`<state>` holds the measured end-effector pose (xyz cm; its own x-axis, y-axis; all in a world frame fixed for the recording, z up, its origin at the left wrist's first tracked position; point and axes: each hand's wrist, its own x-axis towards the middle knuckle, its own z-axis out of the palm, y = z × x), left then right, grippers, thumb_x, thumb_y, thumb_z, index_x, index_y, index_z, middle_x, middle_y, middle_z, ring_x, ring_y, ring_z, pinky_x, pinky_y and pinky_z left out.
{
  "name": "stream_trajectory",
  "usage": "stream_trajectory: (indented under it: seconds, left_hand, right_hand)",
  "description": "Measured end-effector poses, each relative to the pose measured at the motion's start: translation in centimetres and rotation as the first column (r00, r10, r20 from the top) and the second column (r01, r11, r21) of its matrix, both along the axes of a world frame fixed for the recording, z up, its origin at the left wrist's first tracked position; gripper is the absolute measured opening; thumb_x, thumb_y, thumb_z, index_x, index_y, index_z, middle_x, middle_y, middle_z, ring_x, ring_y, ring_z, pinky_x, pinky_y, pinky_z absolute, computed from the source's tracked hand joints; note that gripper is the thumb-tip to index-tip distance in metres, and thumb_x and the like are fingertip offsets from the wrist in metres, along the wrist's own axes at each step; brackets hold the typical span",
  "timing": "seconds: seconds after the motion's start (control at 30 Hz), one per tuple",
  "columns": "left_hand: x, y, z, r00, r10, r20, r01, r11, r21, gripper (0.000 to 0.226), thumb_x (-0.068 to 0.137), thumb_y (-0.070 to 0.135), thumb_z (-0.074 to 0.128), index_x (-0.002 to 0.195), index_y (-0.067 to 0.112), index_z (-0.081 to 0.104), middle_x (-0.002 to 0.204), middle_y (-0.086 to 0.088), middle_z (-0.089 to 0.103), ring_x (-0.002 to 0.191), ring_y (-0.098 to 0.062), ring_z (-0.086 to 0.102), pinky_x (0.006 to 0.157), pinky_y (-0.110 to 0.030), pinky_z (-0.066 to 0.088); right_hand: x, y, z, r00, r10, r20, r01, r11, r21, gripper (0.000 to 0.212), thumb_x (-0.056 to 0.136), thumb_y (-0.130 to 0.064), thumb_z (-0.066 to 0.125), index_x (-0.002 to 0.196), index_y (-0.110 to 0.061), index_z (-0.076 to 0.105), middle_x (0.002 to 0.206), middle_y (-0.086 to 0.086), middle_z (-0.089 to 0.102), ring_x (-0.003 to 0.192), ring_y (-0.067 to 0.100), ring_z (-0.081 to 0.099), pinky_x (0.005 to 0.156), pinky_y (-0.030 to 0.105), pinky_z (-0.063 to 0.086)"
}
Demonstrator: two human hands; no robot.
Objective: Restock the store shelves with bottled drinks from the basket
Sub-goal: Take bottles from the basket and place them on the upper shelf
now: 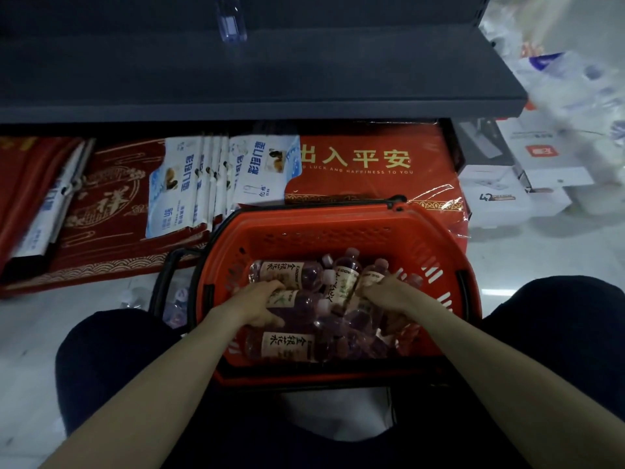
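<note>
Our forearms (pixel 169 377) reach down between our knees (pixel 101 350), which bracket the red basket (pixel 338 216) on the floor. That keeps it close and lets both hands work in it at once. The left hand (pixel 260 302) curls round a purple bottle (pixel 297 299) lying on its side. The right hand (pixel 385 294) grips a second bottle (pixel 370 277) by its labelled body. We judge both to be firm grasps, though the fingertips are partly hidden among the plastic.

The other bottles (pixel 291 343) lie in a loose heap, pointing every way, so each one has to be picked off the top. The dark shelf (pixel 270 72) hangs above and beyond the basket, and one lone bottle (pixel 231 18) stands upright near its back. Most of its surface is bare, so we take the restocking to be near its start.

Under the shelf, red door mats (pixel 111 198) and white packets (pixel 176 187) lie flat on the floor. The basket's far rim rests just against them.
</note>
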<state>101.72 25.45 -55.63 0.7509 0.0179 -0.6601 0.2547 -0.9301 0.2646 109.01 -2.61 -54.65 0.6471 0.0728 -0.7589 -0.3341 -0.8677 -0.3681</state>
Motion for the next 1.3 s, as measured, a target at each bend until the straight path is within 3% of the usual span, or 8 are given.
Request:
stream_trajectory:
  seconds: [0.13, 0.33, 0.5, 0.7, 0.8, 0.93, 1.13, 1.3]
  left_hand:
    - [-0.1, 0.3, -0.5, 0.999, -0.039, -0.004, 0.039, 0.999, 0.015, 0.09, 0.08, 0.049, 0.082, 0.155, 0.032, 0.034, 0.154, -0.006, 0.042, 0.143, -0.029, 0.036, 0.118, -0.046, 0.035]
    - [0.1, 0.3, -0.7, 0.988, -0.149, 0.041, 0.146, 0.987, 0.069, 0.091, 0.073, 0.06, 0.081, 0.15, 0.039, 0.039, 0.153, 0.001, 0.043, 0.143, -0.028, 0.027, 0.118, -0.052, 0.028]
    - [0.5, -0.2, -0.5, 0.967, -0.234, 0.105, 0.213, 0.961, 0.178, 0.095, 0.064, 0.07, 0.081, 0.146, 0.038, 0.045, 0.156, 0.0, 0.036, 0.147, -0.028, 0.024, 0.121, -0.054, 0.022]
    - [0.1, -0.9, 0.0, 0.961, -0.209, 0.182, 0.198, 0.977, 0.078, 0.082, 0.062, 0.057, 0.09, 0.128, 0.027, 0.051, 0.142, 0.004, 0.044, 0.131, -0.021, 0.048, 0.102, -0.039, 0.048]
    - [-0.4, -0.8, 0.1, 0.942, -0.154, 0.299, 0.178, 0.983, -0.052, 0.079, 0.06, 0.06, 0.089, 0.12, 0.037, 0.043, 0.121, 0.011, 0.045, 0.117, -0.016, 0.053, 0.089, -0.037, 0.054]
    - [-0.6, -1.9, 2.5, 0.889, 0.133, 0.439, 0.006, 0.954, -0.301, 0.068, 0.058, 0.067, 0.087, 0.103, 0.035, 0.048, 0.107, 0.012, 0.054, 0.097, -0.01, 0.055, 0.078, -0.028, 0.048]
    - [-0.3, -2.9, 6.4, 0.765, 0.618, 0.181, -0.264, 0.557, -0.787, 0.049, 0.073, 0.043, 0.089, 0.112, 0.027, 0.063, 0.105, 0.001, 0.077, 0.094, -0.017, 0.075, 0.077, -0.033, 0.059]
    - [0.0, -3.7, 7.4, 0.685, 0.717, -0.131, -0.421, 0.242, -0.874, 0.047, 0.087, 0.044, 0.074, 0.121, 0.013, 0.066, 0.1, -0.008, 0.078, 0.092, -0.028, 0.076, 0.076, -0.036, 0.058]
  right_hand:
    - [-0.1, 0.1, -1.8, 0.991, -0.118, -0.055, 0.121, 0.991, 0.052, 0.117, 0.072, -0.066, 0.071, 0.153, 0.006, 0.026, 0.143, 0.023, 0.056, 0.128, 0.04, 0.058, 0.107, 0.049, 0.05]
    - [-0.4, 0.5, -1.7, 0.966, -0.253, -0.048, 0.256, 0.966, 0.048, 0.095, 0.084, -0.053, 0.079, 0.143, 0.008, 0.036, 0.125, 0.026, 0.064, 0.117, 0.041, 0.066, 0.097, 0.052, 0.057]
    - [-0.5, 0.0, -1.9, 0.966, -0.256, -0.016, 0.257, 0.963, 0.086, 0.136, 0.08, -0.058, 0.08, 0.158, 0.003, -0.012, 0.163, 0.025, 0.028, 0.146, 0.041, 0.038, 0.114, 0.046, 0.044]
    - [-0.8, -0.9, -1.5, 0.848, -0.475, -0.233, 0.528, 0.793, 0.304, 0.105, 0.068, -0.024, 0.094, 0.151, -0.006, 0.031, 0.125, 0.023, 0.065, 0.105, 0.044, 0.069, 0.073, 0.059, 0.061]
    - [-0.6, -1.6, -0.3, 0.924, -0.358, -0.132, 0.381, 0.868, 0.317, 0.055, 0.09, -0.026, 0.077, 0.137, -0.005, 0.056, 0.129, 0.017, 0.066, 0.117, 0.039, 0.066, 0.088, 0.047, 0.06]
    - [-0.1, -1.4, 1.9, 0.929, -0.338, -0.148, 0.364, 0.78, 0.508, 0.054, 0.093, -0.014, 0.071, 0.142, -0.017, 0.049, 0.138, 0.016, 0.062, 0.126, 0.039, 0.061, 0.104, 0.051, 0.052]
    - [-0.7, -0.1, 6.2, 0.96, -0.25, -0.128, 0.256, 0.591, 0.765, 0.086, 0.079, -0.01, 0.084, 0.138, -0.052, 0.037, 0.105, 0.005, 0.079, 0.094, 0.025, 0.078, 0.08, 0.047, 0.061]
    - [-1.3, 0.7, 7.9, 0.962, -0.222, -0.157, 0.251, 0.505, 0.826, 0.045, 0.094, -0.009, 0.069, 0.137, -0.002, 0.055, 0.069, -0.004, 0.07, 0.058, 0.01, 0.064, 0.071, 0.037, 0.056]
